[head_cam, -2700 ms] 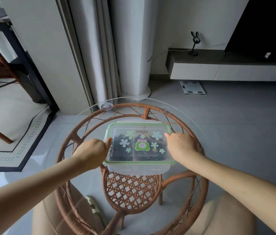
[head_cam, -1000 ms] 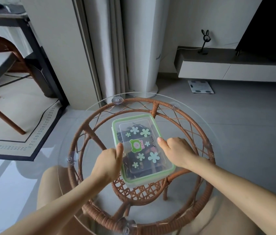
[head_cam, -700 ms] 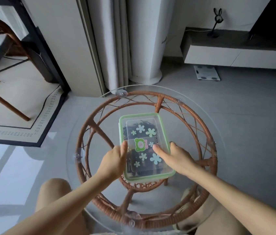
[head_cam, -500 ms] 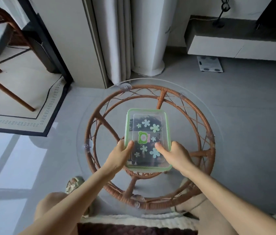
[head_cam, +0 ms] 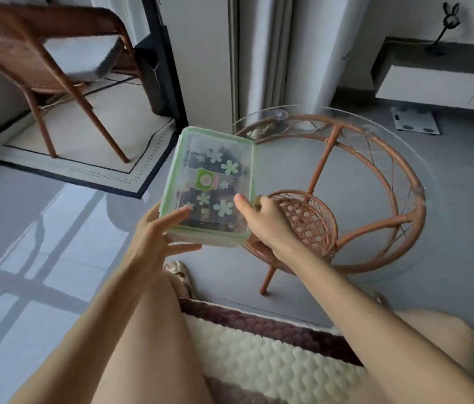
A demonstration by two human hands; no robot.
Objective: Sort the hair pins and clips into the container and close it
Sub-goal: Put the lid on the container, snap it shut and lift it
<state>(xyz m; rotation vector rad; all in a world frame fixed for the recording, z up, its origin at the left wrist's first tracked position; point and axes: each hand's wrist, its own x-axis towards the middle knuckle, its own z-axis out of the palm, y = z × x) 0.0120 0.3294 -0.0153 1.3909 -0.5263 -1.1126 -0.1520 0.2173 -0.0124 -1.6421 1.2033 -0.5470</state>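
Observation:
The clear container (head_cam: 209, 158) with a green-rimmed lid and flower stickers is lifted off the table, held in the air to the table's left. Its lid is on, and dark hair pins and clips show through it. My right hand (head_cam: 262, 221) grips the container's near right corner, thumb on the lid and fingers underneath. My left hand (head_cam: 157, 237) is at the near left corner with its fingers spread; the thumb lies on the lid's edge and the other fingers reach under the base.
The round glass-topped rattan table (head_cam: 375, 176) stands to the right. A rattan chair (head_cam: 40, 59) on a rug (head_cam: 119, 170) is at the back left. A white curtain (head_cam: 262, 53), a low cabinet (head_cam: 439, 83) and a bathroom scale (head_cam: 415, 119) are behind. A quilted cushion (head_cam: 259, 354) lies under my legs.
The container has been lifted off the glass table and carried to the left. My view has swung left and down, and my left hand's fingers have spread out.

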